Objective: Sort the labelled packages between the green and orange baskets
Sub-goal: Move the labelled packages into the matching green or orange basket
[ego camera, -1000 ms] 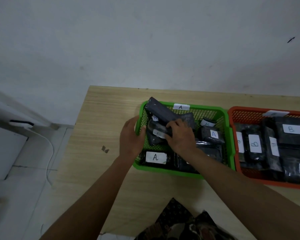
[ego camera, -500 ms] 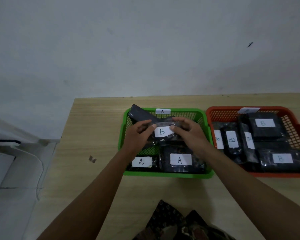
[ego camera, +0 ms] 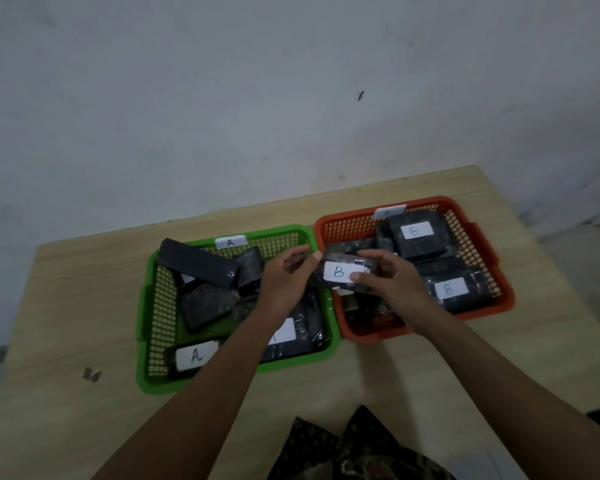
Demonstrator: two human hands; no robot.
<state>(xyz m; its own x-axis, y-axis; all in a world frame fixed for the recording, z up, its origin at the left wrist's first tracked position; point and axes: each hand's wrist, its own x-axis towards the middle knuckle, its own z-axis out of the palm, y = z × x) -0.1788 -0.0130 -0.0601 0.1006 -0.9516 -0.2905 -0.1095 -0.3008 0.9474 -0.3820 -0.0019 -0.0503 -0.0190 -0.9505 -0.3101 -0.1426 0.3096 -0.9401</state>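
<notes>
Both my hands are up over the seam where the two baskets meet, and between them I've got a black package (ego camera: 340, 271) with a white label marked B facing up at me. My left hand (ego camera: 286, 284) has its grip closed on the package's left end, thumb on top. My right hand (ego camera: 392, 284) pinches the right end, thumb pressing on the edge of the label. The package hangs in the air, just above the near left corner of the orange basket (ego camera: 478, 237), clear of everything below.

The orange basket sits on the right of the wooden table (ego camera: 66, 306), and inside it I can see black packages with B labels: one at the back (ego camera: 418, 237), one at the near right (ego camera: 458, 289). The green basket (ego camera: 146, 306) sits touching it on the left, with a tag reading A on its far rim. In there, a long black package (ego camera: 194, 261) leans over the back left corner, and an A-labelled package (ego camera: 193, 356) lies at the front left. My left forearm covers part of another labelled one.
</notes>
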